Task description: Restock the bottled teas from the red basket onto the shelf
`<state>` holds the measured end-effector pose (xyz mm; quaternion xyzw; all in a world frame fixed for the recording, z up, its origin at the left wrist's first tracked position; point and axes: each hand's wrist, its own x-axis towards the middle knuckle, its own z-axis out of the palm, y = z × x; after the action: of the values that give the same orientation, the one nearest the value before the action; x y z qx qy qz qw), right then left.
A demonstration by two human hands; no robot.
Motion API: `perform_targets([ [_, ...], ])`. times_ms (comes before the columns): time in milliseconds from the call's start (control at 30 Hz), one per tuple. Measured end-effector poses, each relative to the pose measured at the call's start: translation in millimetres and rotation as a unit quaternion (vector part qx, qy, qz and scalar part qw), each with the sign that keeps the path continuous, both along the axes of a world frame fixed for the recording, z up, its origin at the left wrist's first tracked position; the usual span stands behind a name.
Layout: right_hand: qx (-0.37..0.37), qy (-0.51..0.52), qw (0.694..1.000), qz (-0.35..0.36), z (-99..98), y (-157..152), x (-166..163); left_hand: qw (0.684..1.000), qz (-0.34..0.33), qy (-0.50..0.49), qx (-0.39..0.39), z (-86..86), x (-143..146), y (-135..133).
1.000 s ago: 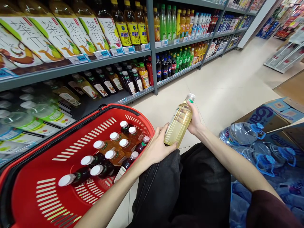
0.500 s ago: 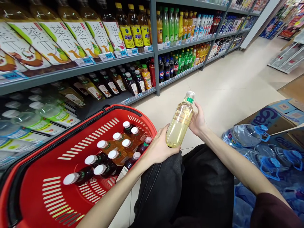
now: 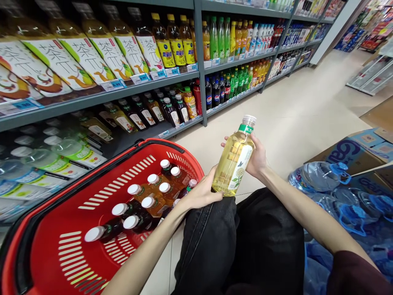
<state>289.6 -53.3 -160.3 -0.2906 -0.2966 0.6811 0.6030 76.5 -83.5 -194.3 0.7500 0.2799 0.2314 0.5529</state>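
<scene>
L hand (image 3: 201, 193) cupping bottle (image 3: 233, 160) base, R hand (image 3: 256, 157) gripping neck

Basket (image 3: 61, 262) cut off by left and bottom edges, price tags (image 3: 139, 78) too small to read, left hand (image 3: 201, 192) palm hidden behind bottle (image 3: 233, 162) base.
</scene>
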Motion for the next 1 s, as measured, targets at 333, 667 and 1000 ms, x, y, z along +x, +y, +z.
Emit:
perform_targets([
  [333, -0.005, -0.074, 0.996, -0.044, -7.0, 8.4, 19.9, 0.999, 0.018, -0.001, -0.029, -4.5, 1.5, -2.7],
  [667, 0.024, -0.032, 0.999, 0.001, -2.4, 10.1, 16.5, 0.988, -0.01, -0.068, -0.135, -8.6, -1.4, 7.9],
  [1000, 0.01, -0.007, 1.0, 0.004, -4.2, 10.7, 18.3, 0.989, -0.024, -0.046, -0.135, -5.4, -0.5, 9.8],
])
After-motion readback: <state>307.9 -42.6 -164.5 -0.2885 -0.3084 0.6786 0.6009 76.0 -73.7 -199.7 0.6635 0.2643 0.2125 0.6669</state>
